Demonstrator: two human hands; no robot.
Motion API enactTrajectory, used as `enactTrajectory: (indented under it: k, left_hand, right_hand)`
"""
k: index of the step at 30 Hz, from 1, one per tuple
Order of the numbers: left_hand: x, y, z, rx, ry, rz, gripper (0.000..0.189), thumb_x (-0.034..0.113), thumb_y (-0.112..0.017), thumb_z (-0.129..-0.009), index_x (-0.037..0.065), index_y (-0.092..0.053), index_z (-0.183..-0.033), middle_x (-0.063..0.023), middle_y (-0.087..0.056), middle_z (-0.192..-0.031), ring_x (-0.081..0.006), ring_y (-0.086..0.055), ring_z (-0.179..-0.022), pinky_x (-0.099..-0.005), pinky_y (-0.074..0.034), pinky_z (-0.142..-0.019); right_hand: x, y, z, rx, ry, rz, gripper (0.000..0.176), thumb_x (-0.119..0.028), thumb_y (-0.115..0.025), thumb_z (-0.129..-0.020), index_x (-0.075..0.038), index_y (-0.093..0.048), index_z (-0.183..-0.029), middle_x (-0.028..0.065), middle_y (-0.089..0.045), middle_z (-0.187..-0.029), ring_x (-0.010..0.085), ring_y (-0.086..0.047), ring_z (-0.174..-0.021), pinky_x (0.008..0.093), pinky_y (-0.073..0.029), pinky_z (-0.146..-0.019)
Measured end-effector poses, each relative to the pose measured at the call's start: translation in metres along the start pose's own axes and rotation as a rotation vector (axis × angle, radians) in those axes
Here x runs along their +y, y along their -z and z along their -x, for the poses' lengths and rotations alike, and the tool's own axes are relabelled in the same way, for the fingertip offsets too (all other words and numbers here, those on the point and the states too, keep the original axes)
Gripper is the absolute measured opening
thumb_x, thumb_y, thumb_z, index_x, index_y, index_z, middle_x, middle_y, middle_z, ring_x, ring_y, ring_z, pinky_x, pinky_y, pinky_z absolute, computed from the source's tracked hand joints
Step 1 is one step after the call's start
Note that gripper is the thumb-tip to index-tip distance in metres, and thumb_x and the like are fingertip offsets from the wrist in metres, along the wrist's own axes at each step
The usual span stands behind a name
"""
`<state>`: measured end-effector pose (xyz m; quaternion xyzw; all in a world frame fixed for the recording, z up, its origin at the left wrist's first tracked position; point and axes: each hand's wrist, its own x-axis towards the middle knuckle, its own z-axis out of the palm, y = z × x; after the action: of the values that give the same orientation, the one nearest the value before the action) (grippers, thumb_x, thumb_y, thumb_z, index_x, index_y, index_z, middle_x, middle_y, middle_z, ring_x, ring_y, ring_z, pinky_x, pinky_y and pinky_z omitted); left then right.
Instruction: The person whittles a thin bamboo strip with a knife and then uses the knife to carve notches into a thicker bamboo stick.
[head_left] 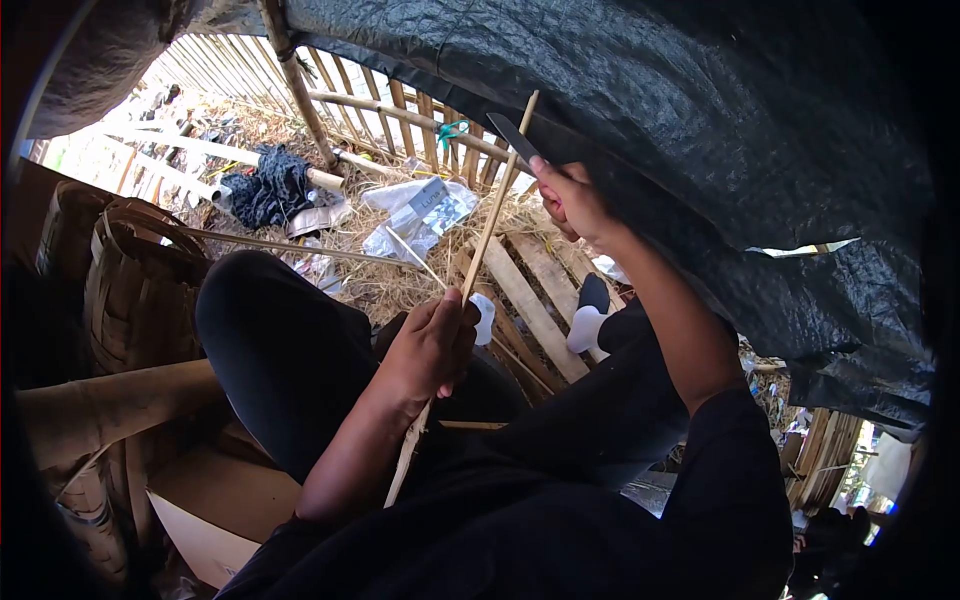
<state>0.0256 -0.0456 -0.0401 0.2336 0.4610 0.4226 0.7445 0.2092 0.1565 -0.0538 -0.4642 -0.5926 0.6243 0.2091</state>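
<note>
My left hand (428, 348) is closed around a long, pale bamboo strip (490, 222), whose lower end comes out below the fist toward my lap. The strip slants up and to the right, away from me. In my right hand (575, 205) is a knife (511, 136), gripped by its handle, with the dark blade pointing up and left. The blade crosses the strip near its upper end in this view. A thin sliver (415, 258) rises leftward from beside my left thumb.
A black tarp (640, 110) hangs close above my right arm. Wooden slats (530, 300) lie by my feet. To the left are a woven basket (125, 280), a thick bamboo pole (130, 405) and a cardboard box (215, 510). Plastic wrapping (425, 215) and dark cloth (268, 190) lie ahead.
</note>
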Motion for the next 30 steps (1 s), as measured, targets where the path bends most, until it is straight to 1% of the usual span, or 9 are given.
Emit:
enactTrajectory:
  k: [12,14,16,20,21,22,25,28,30]
  left_hand:
    - [0.004,-0.007,0.003,0.037,-0.002,0.014,0.047,0.046,-0.031,-0.103,0.012,-0.042,-0.072,0.0031,-0.034,-0.047,-0.0070,-0.031,-0.032,-0.0226,-0.026,-0.030]
    - [0.006,-0.004,0.003,0.053,-0.024,-0.037,0.047,0.046,-0.031,-0.103,0.012,-0.042,-0.072,0.0030,-0.034,-0.047,-0.0071,-0.031,-0.032,-0.0227,-0.026,-0.030]
    - [0.004,-0.004,0.005,0.065,-0.025,-0.095,0.047,0.045,-0.031,-0.103,0.012,-0.041,-0.071,0.0029,-0.035,-0.047,-0.0072,-0.031,-0.032,-0.0228,-0.026,-0.030]
    - [0.007,-0.003,0.006,0.048,-0.043,-0.103,0.047,0.044,-0.031,-0.103,0.011,-0.041,-0.071,0.0029,-0.034,-0.047,-0.0074,-0.031,-0.032,-0.0230,-0.027,-0.031]
    - [0.006,-0.003,0.008,0.079,-0.023,-0.115,0.047,0.044,-0.031,-0.103,0.011,-0.041,-0.071,0.0029,-0.034,-0.047,-0.0074,-0.032,-0.032,-0.0231,-0.027,-0.031]
    - [0.006,-0.003,0.008,0.079,-0.020,-0.116,0.047,0.044,-0.031,-0.103,0.011,-0.041,-0.071,0.0029,-0.034,-0.047,-0.0074,-0.032,-0.032,-0.0231,-0.027,-0.031]
    - [0.008,-0.003,0.009,0.043,-0.046,-0.074,0.047,0.044,-0.032,-0.103,0.011,-0.041,-0.071,0.0029,-0.034,-0.047,-0.0074,-0.032,-0.032,-0.0233,-0.027,-0.031]
    - [0.008,-0.002,0.010,0.103,-0.036,-0.121,0.047,0.043,-0.031,-0.103,0.011,-0.040,-0.070,0.0028,-0.035,-0.048,-0.0075,-0.032,-0.032,-0.0233,-0.027,-0.031]
    - [0.007,-0.005,0.010,0.119,-0.058,-0.162,0.048,0.043,-0.031,-0.104,0.011,-0.040,-0.069,0.0026,-0.035,-0.048,-0.0076,-0.032,-0.032,-0.0232,-0.027,-0.031]
  right_hand:
    - [-0.028,0.001,0.004,0.106,-0.006,0.048,0.051,-0.052,-0.053,-0.094,-0.016,-0.035,-0.063,-0.0067,-0.030,-0.046,0.0031,-0.024,-0.032,0.0244,-0.014,-0.031]
    - [-0.021,0.004,0.000,-0.068,-0.040,0.069,0.051,-0.054,-0.052,-0.093,-0.016,-0.035,-0.063,-0.0069,-0.031,-0.047,0.0029,-0.024,-0.032,0.0242,-0.013,-0.031]
    - [-0.025,0.011,-0.005,0.116,-0.053,0.106,0.052,-0.055,-0.052,-0.093,-0.016,-0.035,-0.063,-0.0067,-0.033,-0.049,0.0026,-0.024,-0.033,0.0241,-0.014,-0.032]
    - [-0.022,-0.005,0.002,0.093,-0.007,0.192,0.052,-0.056,-0.052,-0.093,-0.017,-0.036,-0.062,-0.0069,-0.033,-0.048,0.0028,-0.024,-0.033,0.0239,-0.016,-0.032]
    - [-0.017,0.001,-0.002,0.090,0.055,0.290,0.058,-0.058,-0.052,-0.092,-0.011,-0.045,-0.059,-0.0045,-0.040,-0.048,0.0069,-0.036,-0.042,0.0275,-0.030,-0.043]
    - [-0.019,0.010,-0.006,0.092,0.053,0.288,0.058,-0.058,-0.052,-0.092,-0.011,-0.045,-0.059,-0.0045,-0.040,-0.048,0.0069,-0.036,-0.042,0.0275,-0.030,-0.043]
    - [-0.035,0.018,-0.006,0.118,-0.051,0.187,0.056,-0.057,-0.053,-0.091,-0.012,-0.046,-0.059,-0.0059,-0.038,-0.048,0.0059,-0.036,-0.042,0.0263,-0.028,-0.041]
    - [-0.013,-0.006,-0.011,0.082,0.204,0.155,0.054,-0.055,-0.055,-0.091,-0.017,-0.035,-0.059,-0.0074,-0.032,-0.047,0.0024,-0.023,-0.034,0.0228,-0.016,-0.031]
    - [-0.029,0.017,-0.007,0.073,0.044,0.198,0.053,-0.052,-0.055,-0.093,-0.018,-0.035,-0.058,-0.0081,-0.031,-0.048,0.0022,-0.024,-0.036,0.0224,-0.017,-0.033]
